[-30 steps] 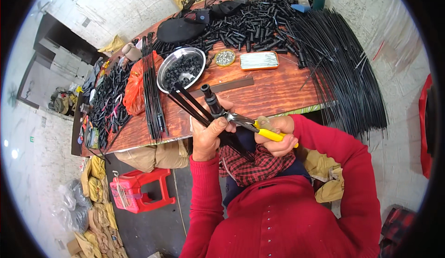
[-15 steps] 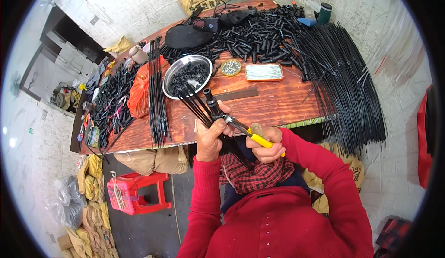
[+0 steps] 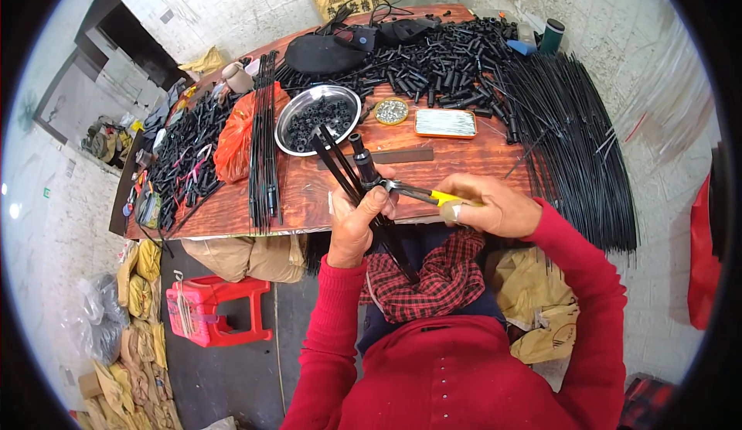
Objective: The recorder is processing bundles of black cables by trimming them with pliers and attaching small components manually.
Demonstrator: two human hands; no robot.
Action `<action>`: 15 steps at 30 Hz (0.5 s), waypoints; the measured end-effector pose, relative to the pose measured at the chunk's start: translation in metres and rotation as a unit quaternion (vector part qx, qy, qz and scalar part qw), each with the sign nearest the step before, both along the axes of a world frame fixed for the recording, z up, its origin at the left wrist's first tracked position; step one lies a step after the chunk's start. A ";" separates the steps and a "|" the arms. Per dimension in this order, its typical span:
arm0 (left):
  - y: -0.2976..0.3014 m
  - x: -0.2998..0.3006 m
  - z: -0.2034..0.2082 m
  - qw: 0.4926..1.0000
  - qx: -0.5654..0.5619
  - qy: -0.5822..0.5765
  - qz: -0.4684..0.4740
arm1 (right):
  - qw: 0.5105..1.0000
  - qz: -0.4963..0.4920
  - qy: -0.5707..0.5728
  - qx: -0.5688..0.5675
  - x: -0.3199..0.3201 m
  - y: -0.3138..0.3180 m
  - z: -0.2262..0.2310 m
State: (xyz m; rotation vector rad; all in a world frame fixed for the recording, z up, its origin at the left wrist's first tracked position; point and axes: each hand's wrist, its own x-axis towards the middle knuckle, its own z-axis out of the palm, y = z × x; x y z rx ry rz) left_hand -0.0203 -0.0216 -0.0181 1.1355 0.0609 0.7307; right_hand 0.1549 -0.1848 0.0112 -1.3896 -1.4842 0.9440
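While your left hand (image 3: 355, 229) pinches a black tubular fitting (image 3: 362, 159) and several thin black rods (image 3: 338, 168) between thumb and curled fingers, your right hand (image 3: 495, 206) closes round the yellow-handled pliers (image 3: 417, 191), its fingers bent inward and partly hidden. The fitting lies over the near edge of the table (image 3: 303, 198), its free end pointing away from you; the plier head reaches its lower end, beside your left thumb, though whether the jaws bite there is too small to tell. Judged from this placement, you are partway through this one piece: fitting and rods are gathered in one grip, and the plier work appears unfinished. How firmly the parts are joined does not show. What remains seems considerable: a heap of loose fittings (image 3: 440, 70) covers the far side, and a large sheaf of long rods (image 3: 580, 155) hangs past the edge on your right. Smaller supplies lie nearer you: black pieces in the steel bowl (image 3: 280, 130), silvery bits in the round dish (image 3: 392, 110), white pins in the orange tray (image 3: 477, 125). On your left lies a second pile of black parts (image 3: 179, 155), finished or not you cannot tell
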 end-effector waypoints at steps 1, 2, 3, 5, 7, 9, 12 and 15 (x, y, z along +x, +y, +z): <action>-0.002 0.001 0.002 1.000 0.001 0.006 0.011 | 0.984 -0.050 -0.146 0.084 0.000 -0.002 0.002; -0.004 0.000 0.004 1.000 0.002 0.013 0.021 | 0.956 -0.079 -0.262 0.108 -0.002 -0.008 0.015; -0.006 0.000 0.005 1.000 0.002 0.016 0.018 | 0.956 -0.082 -0.260 0.107 -0.003 -0.012 0.023; -0.009 0.002 0.009 0.998 0.024 0.049 0.013 | 0.921 -0.077 -0.372 0.086 -0.002 -0.020 0.036; -0.007 0.000 0.010 0.998 0.042 0.054 0.008 | 0.964 -0.047 -0.257 -0.050 -0.006 -0.023 0.068; -0.006 -0.003 0.010 0.997 0.053 0.059 -0.001 | 0.973 -0.014 -0.134 -0.186 -0.003 -0.021 0.073; -0.007 -0.008 0.007 0.997 0.049 0.052 -0.018 | 0.804 0.113 0.411 -0.414 0.006 -0.019 0.033; -0.012 0.002 0.011 0.996 0.049 0.050 -0.055 | 0.579 0.252 0.719 -0.291 -0.018 -0.033 -0.053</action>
